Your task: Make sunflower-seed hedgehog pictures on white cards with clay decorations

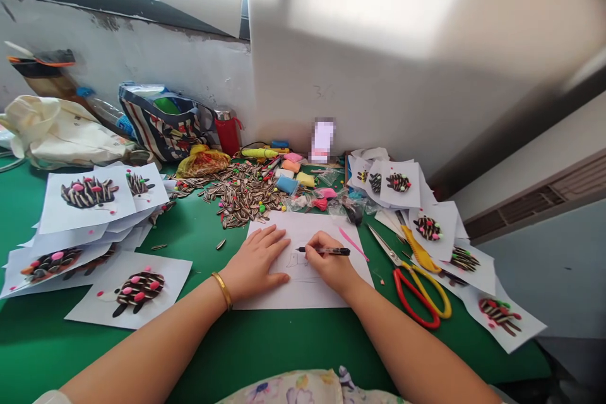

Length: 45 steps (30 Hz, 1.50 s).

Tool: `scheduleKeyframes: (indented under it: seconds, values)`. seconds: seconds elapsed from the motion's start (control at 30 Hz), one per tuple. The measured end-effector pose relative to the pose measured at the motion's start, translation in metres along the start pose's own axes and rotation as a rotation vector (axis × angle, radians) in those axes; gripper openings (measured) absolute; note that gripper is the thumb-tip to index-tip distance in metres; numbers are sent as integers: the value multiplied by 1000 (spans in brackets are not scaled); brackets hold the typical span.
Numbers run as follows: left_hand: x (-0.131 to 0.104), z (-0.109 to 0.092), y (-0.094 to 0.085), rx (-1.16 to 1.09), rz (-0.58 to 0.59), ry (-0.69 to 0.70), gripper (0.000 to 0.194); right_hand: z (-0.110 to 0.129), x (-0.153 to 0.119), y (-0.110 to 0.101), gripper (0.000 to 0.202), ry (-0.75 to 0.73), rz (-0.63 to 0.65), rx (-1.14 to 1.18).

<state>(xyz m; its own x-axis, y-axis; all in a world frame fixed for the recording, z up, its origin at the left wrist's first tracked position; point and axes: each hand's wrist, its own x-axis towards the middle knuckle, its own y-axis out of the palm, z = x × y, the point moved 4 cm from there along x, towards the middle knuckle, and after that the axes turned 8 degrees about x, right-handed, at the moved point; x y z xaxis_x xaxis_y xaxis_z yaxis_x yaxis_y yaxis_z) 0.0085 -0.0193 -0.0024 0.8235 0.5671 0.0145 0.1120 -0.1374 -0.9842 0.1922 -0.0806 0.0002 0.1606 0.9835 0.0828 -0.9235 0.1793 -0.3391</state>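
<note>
Flowered cloth (284,389) lies nearest us, at the bottom edge between our forearms, with the green surface (284,334) beyond it. At far left we see a cream bag (71,129) behind a stack of cards (89,221) bearing seed hedgehogs; one loose card (129,290) lies just in front of the stack. Next come a striped bag (163,129), a red flask (227,132) beside it and a heap of seeds (249,196).

Our left hand (258,265), a gold bracelet (222,290) at its wrist, rests flat on the left part of the white paper (293,297), fingers stretched and slightly parted, holding nothing. Packs of coloured clay (287,185) sit behind the paper.

Our right hand (331,265) rests on the right part, fingers closed around a black pen (334,251). Its tip is beside some thin drawn lines; we cannot tell if it touches the paper. Right of that hand, a pink stick (353,243) lies slanting across the paper's edge, then scissors (401,263) with parted handles, a yellow cutter (419,252) and more hedgehog cards (447,233).
</note>
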Motion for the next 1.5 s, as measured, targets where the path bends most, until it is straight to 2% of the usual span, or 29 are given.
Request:
scheduleKeyframes:
  seconds: [0.67,0.9,1.5]
  values:
    - [0,1,2,19,-13,5,76,1,-2,7,8,-10,16,-85]
    - [-1,0,-1,-4,-3,-7,76,-4,-2,4,11,-28,-6,8]
    - [-4,0,-1,-36,-24,-5,77,0,-1,0,16,-7,64,106]
